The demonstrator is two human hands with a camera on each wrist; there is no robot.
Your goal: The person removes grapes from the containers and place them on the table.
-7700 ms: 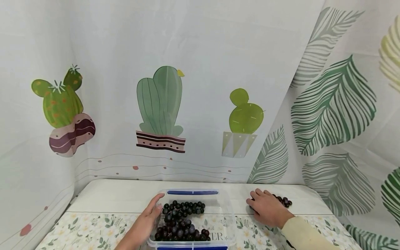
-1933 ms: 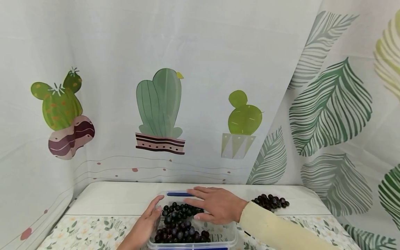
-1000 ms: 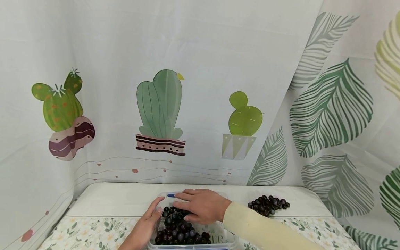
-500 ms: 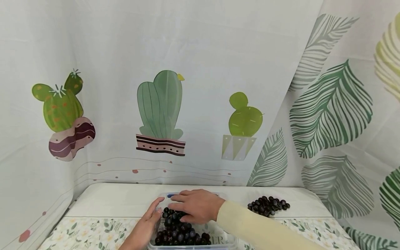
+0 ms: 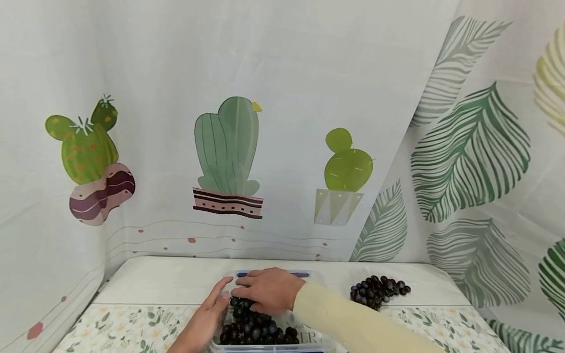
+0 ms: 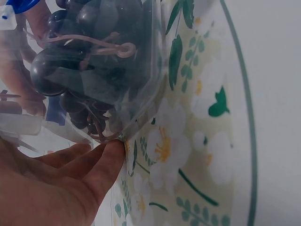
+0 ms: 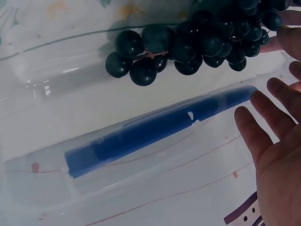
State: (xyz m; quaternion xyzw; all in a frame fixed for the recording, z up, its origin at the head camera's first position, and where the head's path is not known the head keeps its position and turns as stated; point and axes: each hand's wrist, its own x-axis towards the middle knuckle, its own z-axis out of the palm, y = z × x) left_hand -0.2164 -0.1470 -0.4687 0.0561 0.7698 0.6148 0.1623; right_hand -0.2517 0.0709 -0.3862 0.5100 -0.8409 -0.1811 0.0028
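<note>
Several bunches of dark grapes [image 5: 256, 329] lie in a clear plastic container [image 5: 324, 338] with blue latches. Fingers extended, my left hand [image 5: 205, 314] rests against the container's left wall. The left wrist view shows its fingertips right under the wall and dark grapes [image 6: 99, 52] through the plastic. My right hand [image 5: 270, 291] is over the container's back left part, covering some of the upper grapes in the head view. Up close, its fingers [image 7: 270, 115] are spread and slightly bent beside the back blue latch [image 7: 155, 125], with a grape bunch [image 7: 202, 42] by the thumb side.
Another bunch of dark grapes [image 5: 375, 291] lies on the table to the right of the container. A floral cloth [image 5: 132, 328] covers the near part of the table. Behind it hangs a white curtain [image 5: 291, 122] with printed cacti and leaves.
My right hand has left the bunch on the table at the right and come over the container, then slid further left above its grapes. The left hand has stayed at the container's left side.
</note>
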